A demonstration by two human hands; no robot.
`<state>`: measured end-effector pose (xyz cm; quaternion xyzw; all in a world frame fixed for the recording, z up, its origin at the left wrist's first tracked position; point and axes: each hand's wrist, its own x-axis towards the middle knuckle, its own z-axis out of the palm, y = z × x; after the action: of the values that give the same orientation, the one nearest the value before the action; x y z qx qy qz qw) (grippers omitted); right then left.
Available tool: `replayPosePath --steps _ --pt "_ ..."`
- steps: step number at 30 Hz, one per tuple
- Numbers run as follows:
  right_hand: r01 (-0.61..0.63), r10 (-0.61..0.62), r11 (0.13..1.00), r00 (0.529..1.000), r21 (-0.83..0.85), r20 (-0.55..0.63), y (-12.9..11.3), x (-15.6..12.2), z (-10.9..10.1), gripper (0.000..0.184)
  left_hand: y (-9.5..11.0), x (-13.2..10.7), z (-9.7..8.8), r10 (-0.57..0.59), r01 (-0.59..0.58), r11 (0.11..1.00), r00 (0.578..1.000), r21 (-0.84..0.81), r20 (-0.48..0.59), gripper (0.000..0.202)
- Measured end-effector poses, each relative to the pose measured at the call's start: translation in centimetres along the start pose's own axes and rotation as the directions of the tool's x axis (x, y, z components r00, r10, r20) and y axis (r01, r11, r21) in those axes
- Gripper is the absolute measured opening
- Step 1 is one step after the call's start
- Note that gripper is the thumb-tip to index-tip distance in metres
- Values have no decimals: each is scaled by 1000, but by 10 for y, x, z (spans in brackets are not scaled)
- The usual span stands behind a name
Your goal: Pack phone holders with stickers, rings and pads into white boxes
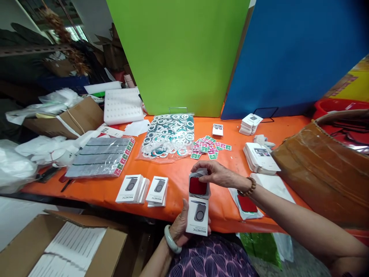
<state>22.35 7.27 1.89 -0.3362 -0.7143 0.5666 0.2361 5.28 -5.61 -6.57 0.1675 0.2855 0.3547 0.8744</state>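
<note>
My left hand [180, 227] grips a small white box [197, 216] printed with a grey round item and the word MAGNETIC, held upright near the front edge of the orange table [178, 181]. My right hand [215, 174] pinches the top of a red flat item [197, 186] in a clear sleeve, sitting at the box's open top end. A jade bangle is on my left wrist and a bead bracelet on my right.
Two stacks of matching white boxes [142, 189] lie left of my hands. A bag of metal rings [168, 135], green and pink stickers [210, 147], white card stacks [259, 157], a grey sheet pack [100, 157], another red item [247, 204], a brown carton [323, 161] and a carton of boxes [63, 246] surround them.
</note>
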Motion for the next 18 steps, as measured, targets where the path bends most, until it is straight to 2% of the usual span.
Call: replayPosePath --steps 4,11,15,18 --pt "-15 15 1000 1000 -8 -2 4 -3 5 26 0 -1 3 0 0 1000 1000 16 -22 77" --pt "-49 52 984 999 172 -13 25 -16 13 28 -7 1 2 91 -90 996 995 21 -47 82" --pt "-67 61 986 997 153 43 35 -23 16 31 -11 1 1 77 -74 996 995 59 -63 83" --pt "-78 67 989 994 127 84 34 -28 11 32 -9 -3 0 24 -23 993 1000 112 -8 82"
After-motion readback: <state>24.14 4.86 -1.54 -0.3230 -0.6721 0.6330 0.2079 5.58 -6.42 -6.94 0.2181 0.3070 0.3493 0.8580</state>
